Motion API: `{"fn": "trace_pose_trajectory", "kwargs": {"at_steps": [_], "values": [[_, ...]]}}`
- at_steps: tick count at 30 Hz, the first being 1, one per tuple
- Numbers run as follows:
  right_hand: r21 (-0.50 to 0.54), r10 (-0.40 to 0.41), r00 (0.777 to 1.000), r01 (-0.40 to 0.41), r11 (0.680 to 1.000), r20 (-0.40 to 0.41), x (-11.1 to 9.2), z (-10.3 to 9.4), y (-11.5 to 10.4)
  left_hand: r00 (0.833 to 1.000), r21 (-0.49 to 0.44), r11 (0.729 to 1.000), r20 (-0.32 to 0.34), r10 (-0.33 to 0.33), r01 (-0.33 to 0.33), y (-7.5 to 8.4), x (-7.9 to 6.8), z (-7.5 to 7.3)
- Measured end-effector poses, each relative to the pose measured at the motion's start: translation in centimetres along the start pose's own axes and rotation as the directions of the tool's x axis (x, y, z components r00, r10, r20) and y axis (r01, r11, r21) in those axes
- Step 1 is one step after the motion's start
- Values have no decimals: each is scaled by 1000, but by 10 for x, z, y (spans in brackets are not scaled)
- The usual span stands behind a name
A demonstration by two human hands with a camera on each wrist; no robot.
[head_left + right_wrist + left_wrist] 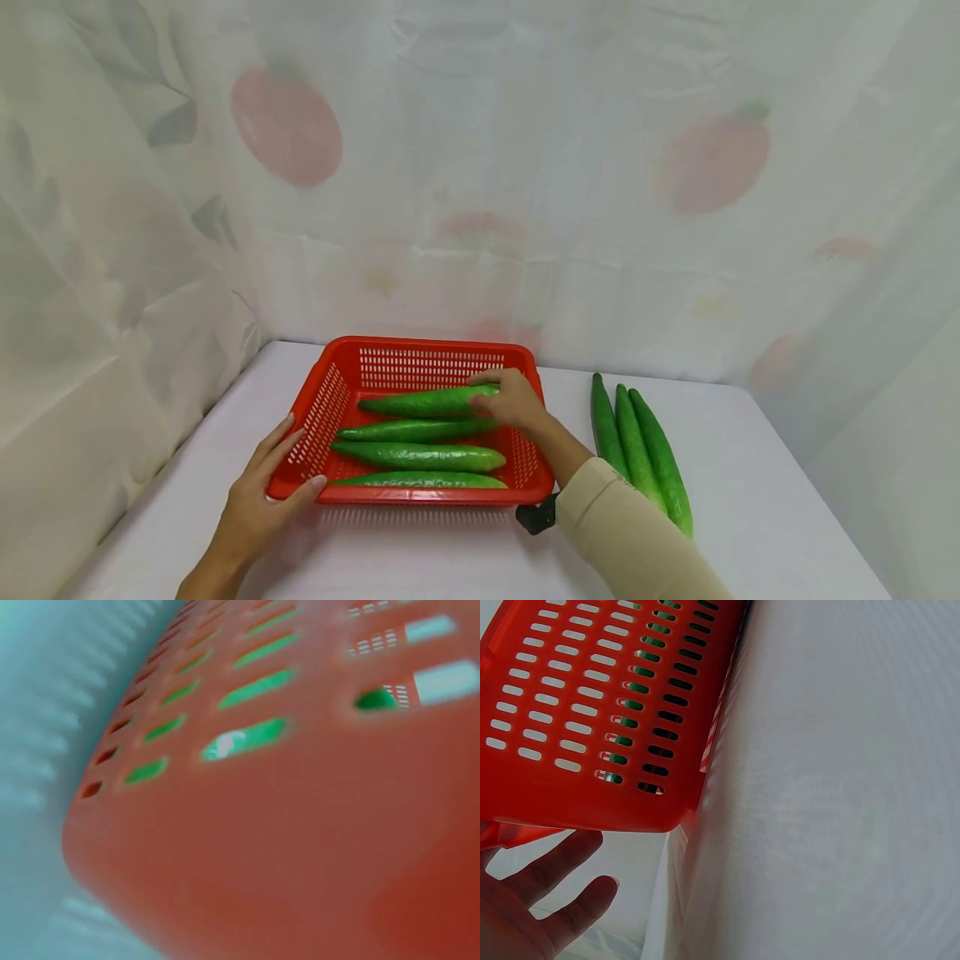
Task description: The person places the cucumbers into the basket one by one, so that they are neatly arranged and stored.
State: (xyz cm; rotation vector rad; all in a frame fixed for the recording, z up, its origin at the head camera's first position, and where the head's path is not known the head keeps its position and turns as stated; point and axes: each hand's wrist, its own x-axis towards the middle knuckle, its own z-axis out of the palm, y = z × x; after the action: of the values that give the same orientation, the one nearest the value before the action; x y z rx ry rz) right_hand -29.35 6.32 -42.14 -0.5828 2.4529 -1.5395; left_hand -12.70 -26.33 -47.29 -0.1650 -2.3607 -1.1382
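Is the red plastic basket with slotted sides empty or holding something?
Holding something: four long green cucumbers lie inside the red plastic basket.

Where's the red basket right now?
In the head view, the red basket is left of the three loose cucumbers, with the left hand at its near-left corner.

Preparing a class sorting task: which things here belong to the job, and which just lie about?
Job:
left hand
right hand, holding a cucumber
red basket
three other cucumbers inside
probably three loose cucumbers

Around it:
white tabletop
patterned curtain
black object near sleeve, unclear
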Motion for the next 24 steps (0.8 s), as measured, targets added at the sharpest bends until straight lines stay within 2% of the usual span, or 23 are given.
{"fn": "trace_pose_trajectory", "kwargs": {"at_steps": [2,7,15,20,24], "values": [[20,25,1000,-24,1000,-7,-1,1,-1,1000,6,1000,7,-8,8,0,0,0],[-13,28,999,-29,1000,-42,0,3,-1,1000,9,1000,16,-25,25,1,-1,0],[-45,46,996,-49,998,-70,0,5,1,1000,-2,1000,5,-1,1,0,0,1],[-70,57,995,-63,996,-85,-1,4,-1,1000,23,1000,12,-22,21,1,2,2],[-21,66,994,-68,997,-88,-1,3,0,1000,20,1000,5,-11,11,0,2,3]]}}
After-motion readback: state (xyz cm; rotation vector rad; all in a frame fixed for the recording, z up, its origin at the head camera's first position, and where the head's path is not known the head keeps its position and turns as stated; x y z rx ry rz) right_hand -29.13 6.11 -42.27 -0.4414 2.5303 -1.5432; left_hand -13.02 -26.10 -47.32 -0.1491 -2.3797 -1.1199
